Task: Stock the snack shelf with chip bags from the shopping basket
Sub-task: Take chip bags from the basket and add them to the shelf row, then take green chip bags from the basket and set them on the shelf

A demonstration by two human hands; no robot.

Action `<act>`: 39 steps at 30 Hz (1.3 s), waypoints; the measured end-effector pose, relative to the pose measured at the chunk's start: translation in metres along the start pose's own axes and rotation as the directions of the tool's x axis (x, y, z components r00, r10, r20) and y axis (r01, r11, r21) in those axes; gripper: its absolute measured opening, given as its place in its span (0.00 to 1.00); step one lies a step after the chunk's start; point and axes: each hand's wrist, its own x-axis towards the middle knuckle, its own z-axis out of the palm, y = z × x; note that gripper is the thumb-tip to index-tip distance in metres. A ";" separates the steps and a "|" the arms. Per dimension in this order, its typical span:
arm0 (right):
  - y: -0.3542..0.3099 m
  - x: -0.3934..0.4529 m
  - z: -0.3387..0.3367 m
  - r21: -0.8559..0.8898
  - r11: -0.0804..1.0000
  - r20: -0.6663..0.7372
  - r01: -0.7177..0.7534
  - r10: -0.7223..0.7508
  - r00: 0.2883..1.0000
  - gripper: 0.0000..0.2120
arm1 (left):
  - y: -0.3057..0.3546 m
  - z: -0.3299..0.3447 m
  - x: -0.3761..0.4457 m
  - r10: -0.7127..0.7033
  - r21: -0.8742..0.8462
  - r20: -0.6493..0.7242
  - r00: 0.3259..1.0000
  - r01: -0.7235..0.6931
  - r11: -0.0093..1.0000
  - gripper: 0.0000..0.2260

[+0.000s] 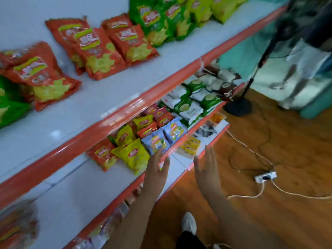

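Observation:
Red chip bags (pixel 100 47) and green chip bags (pixel 161 20) lie on the white upper shelf (pixel 107 97), which has a red front edge. One shelf down stand small yellow bags (pixel 133 155), red bags (pixel 103 155) and light blue bags (pixel 157 142). My left hand (pixel 157 169) reaches over that lower shelf's front edge, next to the yellow and blue bags, fingers apart and holding nothing. My right hand (pixel 206 168) hovers open just off the shelf edge, over the floor. No shopping basket is in view. The frame is blurred.
Green-and-white packets (pixel 194 103) and brown packets (pixel 224 81) fill the lower shelf further right. A standing fan's black base (pixel 238 106) rests on the wooden floor. A white power strip (pixel 265 176) and its cables lie on the floor. My white shoe (pixel 188 222) shows below.

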 end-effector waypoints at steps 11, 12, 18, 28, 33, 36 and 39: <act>0.155 0.072 -0.243 0.492 0.846 -0.506 -0.206 0.470 0.723 0.31 | 0.177 0.311 0.041 0.282 -0.083 0.683 0.674 -0.313 0.946 0.21; 0.166 0.073 -0.261 0.512 0.832 -0.524 -0.212 0.498 0.691 0.31 | 0.192 0.338 0.039 0.287 -0.092 0.727 0.624 -0.325 0.941 0.20; 0.230 0.047 -0.361 0.526 0.794 -0.638 -0.305 0.605 0.476 0.32 | 0.265 0.488 -0.011 0.276 -0.161 0.915 0.294 -0.362 0.918 0.22; 0.355 0.029 -0.482 0.734 0.604 -0.644 -0.311 0.764 -0.037 0.32 | 0.315 0.705 -0.086 0.192 -0.237 0.971 -0.142 -0.459 0.856 0.33; 0.406 0.042 -0.559 0.822 0.524 -0.567 -0.222 0.785 -0.249 0.36 | 0.353 0.811 -0.118 0.112 -0.284 0.937 -0.330 -0.537 0.794 0.25; 0.433 0.034 -0.598 0.879 0.454 -0.476 -0.147 0.804 -0.358 0.29 | 0.370 0.871 -0.152 0.063 -0.330 0.902 -0.428 -0.586 0.740 0.23; 0.464 0.012 -0.628 0.905 0.422 -0.393 -0.049 0.788 -0.474 0.32 | 0.381 0.923 -0.195 0.008 -0.373 0.857 -0.516 -0.607 0.702 0.21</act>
